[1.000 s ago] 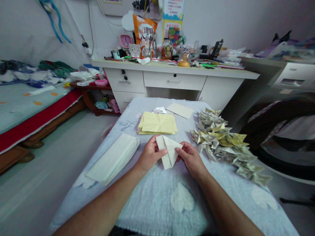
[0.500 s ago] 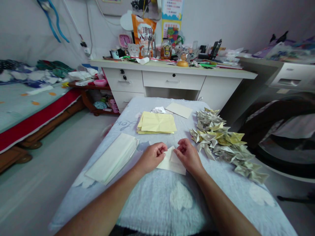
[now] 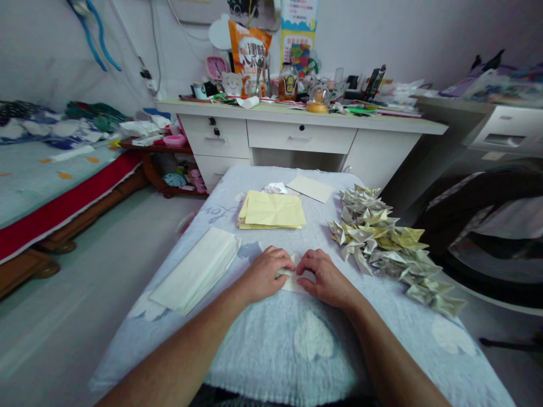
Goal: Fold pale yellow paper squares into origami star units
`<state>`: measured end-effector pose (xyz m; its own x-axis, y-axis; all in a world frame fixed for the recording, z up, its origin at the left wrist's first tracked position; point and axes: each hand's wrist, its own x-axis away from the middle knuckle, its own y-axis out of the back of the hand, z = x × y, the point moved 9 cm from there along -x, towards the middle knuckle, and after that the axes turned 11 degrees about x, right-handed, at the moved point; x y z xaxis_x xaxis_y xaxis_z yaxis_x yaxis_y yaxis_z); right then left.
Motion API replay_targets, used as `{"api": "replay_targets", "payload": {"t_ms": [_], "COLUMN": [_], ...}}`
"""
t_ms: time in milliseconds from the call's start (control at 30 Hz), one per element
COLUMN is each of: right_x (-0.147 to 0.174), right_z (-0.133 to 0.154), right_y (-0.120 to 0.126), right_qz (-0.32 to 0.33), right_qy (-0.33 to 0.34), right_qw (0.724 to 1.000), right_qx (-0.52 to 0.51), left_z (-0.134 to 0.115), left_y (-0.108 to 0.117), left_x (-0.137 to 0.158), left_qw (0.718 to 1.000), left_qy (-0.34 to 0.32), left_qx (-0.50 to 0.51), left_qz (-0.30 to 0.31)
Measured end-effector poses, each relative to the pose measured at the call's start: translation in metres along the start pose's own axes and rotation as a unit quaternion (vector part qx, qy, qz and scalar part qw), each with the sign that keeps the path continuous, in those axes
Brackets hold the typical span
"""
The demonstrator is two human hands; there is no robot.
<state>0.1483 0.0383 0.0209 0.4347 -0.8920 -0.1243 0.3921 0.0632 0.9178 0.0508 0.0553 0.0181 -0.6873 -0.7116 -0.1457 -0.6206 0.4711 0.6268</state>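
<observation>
A small cream sheet of paper (image 3: 293, 285), partly folded, lies on the cloth-covered table, mostly hidden by my fingers. My left hand (image 3: 268, 273) grips its left side, fingers curled over a raised fold. On the right side, my right hand (image 3: 324, 276) pinches the paper, thumb and fingers bent. Beyond the hands is a stack of creased yellow paper (image 3: 272, 210). A pile of long pale folded sheets (image 3: 195, 270) rests to the left of my left hand. Several pointed folded paper pieces (image 3: 390, 249) are heaped to the right of my right hand.
A flat cream card (image 3: 310, 189) and a crumpled white paper (image 3: 275, 188) lie at the table's far end. Behind stands a white desk (image 3: 301, 135) crowded with jars and packets. A bed (image 3: 63, 186) is at left, a washing machine (image 3: 496, 135) at right.
Both hands have closed in over the small sheet and its sides are now folded inward, so less of it shows. The view has shifted slightly.
</observation>
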Motion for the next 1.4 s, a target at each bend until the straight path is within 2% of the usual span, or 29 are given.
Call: {"api": "replay_targets", "payload": {"t_ms": [333,700,967,1400], "right_x": [0.006,0.006,0.003,0.001], "right_z": [0.004,0.003,0.002,-0.009], "right_y": [-0.005,-0.003,-0.001,0.0], "right_qz": [0.048,0.053,0.051,0.014], "right_qy": [0.01,0.013,-0.01,-0.035], "right_qw": [0.998,0.998,0.999,0.999], "right_qx": [0.026,0.001,0.006,0.021], "left_z": [-0.002,-0.004,-0.005,0.012], "left_y": [-0.001,-0.001,0.0,0.004], "left_x": [0.005,0.005,0.003,0.002], "left_qw": [0.997,0.998,0.999,0.996], "left_qy": [-0.009,-0.023,-0.044,0.02], "left_qx": [0.03,0.007,-0.011,-0.092], "left_qz": [0.068,0.055,0.03,0.006]}}
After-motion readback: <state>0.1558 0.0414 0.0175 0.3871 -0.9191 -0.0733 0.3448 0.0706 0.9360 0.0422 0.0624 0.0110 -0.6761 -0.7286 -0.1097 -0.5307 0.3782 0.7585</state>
